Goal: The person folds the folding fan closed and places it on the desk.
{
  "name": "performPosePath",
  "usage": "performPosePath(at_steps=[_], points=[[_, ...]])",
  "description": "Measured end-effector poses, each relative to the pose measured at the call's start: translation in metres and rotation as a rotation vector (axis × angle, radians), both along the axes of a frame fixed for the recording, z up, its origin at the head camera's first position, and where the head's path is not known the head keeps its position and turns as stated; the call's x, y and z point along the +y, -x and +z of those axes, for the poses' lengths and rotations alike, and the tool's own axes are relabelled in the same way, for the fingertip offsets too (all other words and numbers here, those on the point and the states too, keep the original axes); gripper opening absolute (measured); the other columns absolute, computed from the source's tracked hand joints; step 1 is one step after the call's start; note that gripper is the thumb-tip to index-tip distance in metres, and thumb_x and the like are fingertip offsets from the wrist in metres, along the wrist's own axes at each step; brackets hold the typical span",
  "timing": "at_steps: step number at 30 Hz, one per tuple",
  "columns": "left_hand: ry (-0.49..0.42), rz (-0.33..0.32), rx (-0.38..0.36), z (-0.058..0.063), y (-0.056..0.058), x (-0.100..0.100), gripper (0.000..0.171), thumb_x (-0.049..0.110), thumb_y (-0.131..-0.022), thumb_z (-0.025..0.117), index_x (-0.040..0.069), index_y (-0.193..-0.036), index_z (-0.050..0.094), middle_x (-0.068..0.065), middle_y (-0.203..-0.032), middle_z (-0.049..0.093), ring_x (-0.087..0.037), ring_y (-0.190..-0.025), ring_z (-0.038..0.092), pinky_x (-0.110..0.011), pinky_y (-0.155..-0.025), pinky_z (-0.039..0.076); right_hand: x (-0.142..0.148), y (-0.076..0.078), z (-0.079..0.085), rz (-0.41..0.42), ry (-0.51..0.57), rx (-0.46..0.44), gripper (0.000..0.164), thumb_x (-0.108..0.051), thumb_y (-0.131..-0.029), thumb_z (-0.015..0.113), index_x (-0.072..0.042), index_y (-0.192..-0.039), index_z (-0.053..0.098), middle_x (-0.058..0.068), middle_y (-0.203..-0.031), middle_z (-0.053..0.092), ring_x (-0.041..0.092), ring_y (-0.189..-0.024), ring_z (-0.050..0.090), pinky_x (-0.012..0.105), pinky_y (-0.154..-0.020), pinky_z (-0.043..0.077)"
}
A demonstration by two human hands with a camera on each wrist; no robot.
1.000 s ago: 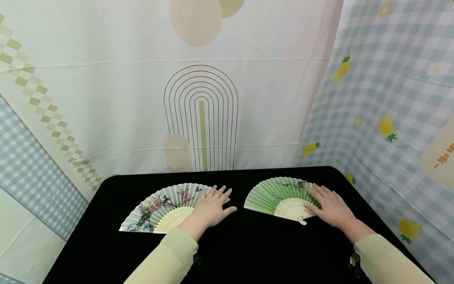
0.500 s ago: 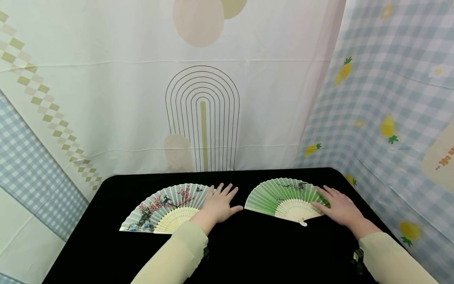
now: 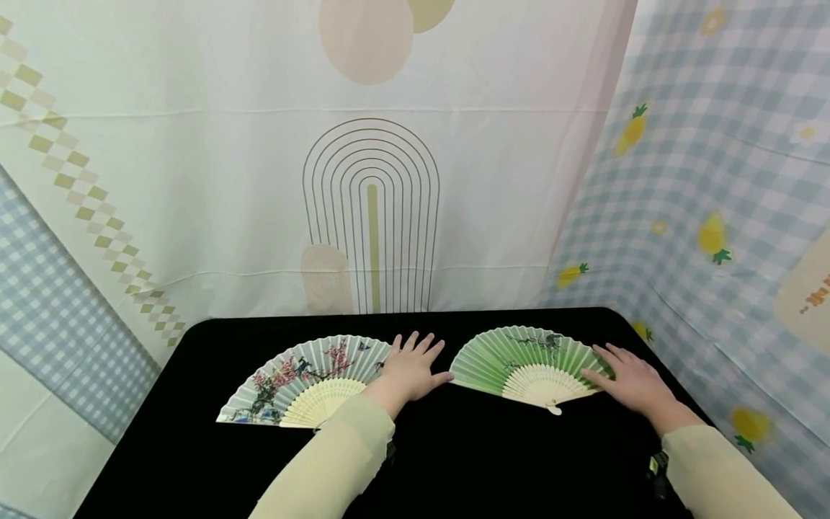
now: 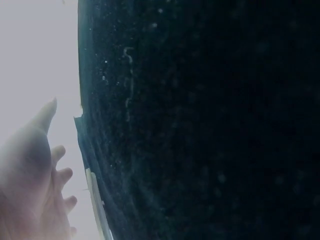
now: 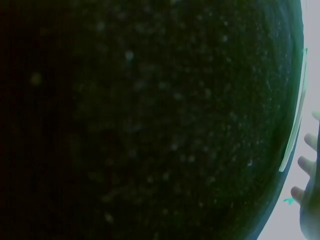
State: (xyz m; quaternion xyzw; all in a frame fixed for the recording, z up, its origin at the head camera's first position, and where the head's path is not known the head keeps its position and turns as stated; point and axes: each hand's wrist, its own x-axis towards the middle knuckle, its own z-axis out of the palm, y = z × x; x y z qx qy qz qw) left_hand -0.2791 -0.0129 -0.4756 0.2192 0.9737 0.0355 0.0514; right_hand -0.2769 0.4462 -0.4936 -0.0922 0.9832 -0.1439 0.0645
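Two folding fans lie spread on a black-covered table (image 3: 493, 461). The left one, a white floral fan (image 3: 305, 367), has pink blossoms and cream ribs; my left forearm and hand cover its right end. My left hand (image 3: 408, 373) has its fingers spread, the thumb reaching toward the left tip of the green fan (image 3: 493, 355). At that green fan's right end is my right hand (image 3: 638, 382), palm down, fingers extended over the edge. In the left wrist view the left hand (image 4: 30, 180) shows beside a pale fan edge (image 4: 100, 207). The right wrist view shows another fan edge (image 5: 296, 120) near the fingers.
A white patterned curtain (image 3: 227, 216) hangs right behind the table. Blue checked cloth (image 3: 687, 173) with pineapple prints closes off the right side, and more checked cloth (image 3: 52, 310) hangs at left. Dark wrist cameras sit under both sleeves.
Both hands have slid to the right, uncovering more of each fan. The fans lie where they were, and the view has shifted very slightly.
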Motion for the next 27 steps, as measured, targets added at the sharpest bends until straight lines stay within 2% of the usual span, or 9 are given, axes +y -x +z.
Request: performPosePath(at_steps=[6,12,19,27], points=[[0.067,0.004,0.017,-0.003,0.002,0.004,0.077,0.072,-0.095,0.036,0.029,-0.158,0.028,0.002,-0.163,0.024,-0.029,-0.150,0.016,-0.054,-0.121,0.011,0.004,-0.001,-0.001,-0.002,0.023,-0.005,0.081,-0.061,-0.099,0.045,-0.004,-0.155,0.031,0.034,-0.154,0.024,0.058,-0.136,0.023,0.080,-0.096,0.021],[0.111,-0.009,0.028,0.000,0.001,0.007,0.076,0.073,-0.094,0.036,0.031,-0.158,0.028,0.003,-0.163,0.024,-0.028,-0.150,0.018,-0.053,-0.121,0.013,0.005,-0.002,-0.003,-0.005,0.023,0.004,0.080,-0.060,-0.099,0.046,-0.004,-0.154,0.032,0.034,-0.154,0.024,0.058,-0.136,0.023,0.080,-0.096,0.021],[0.169,-0.016,0.010,-0.001,0.002,0.010,0.076,0.074,-0.094,0.032,0.033,-0.158,0.026,0.005,-0.164,0.021,-0.026,-0.151,0.015,-0.051,-0.122,0.010,0.004,0.000,-0.009,-0.007,0.041,-0.030,0.081,-0.061,-0.099,0.044,-0.002,-0.154,0.033,0.034,-0.154,0.023,0.058,-0.136,0.021,0.080,-0.098,0.019],[0.192,-0.025,0.023,-0.002,0.005,0.014,0.075,0.074,-0.095,0.031,0.034,-0.158,0.024,0.005,-0.164,0.020,-0.025,-0.151,0.014,-0.050,-0.122,0.009,0.002,0.000,-0.011,-0.016,-0.007,0.000,0.085,-0.063,-0.098,0.046,-0.001,-0.153,0.034,0.034,-0.153,0.026,0.058,-0.134,0.025,0.080,-0.096,0.024]])
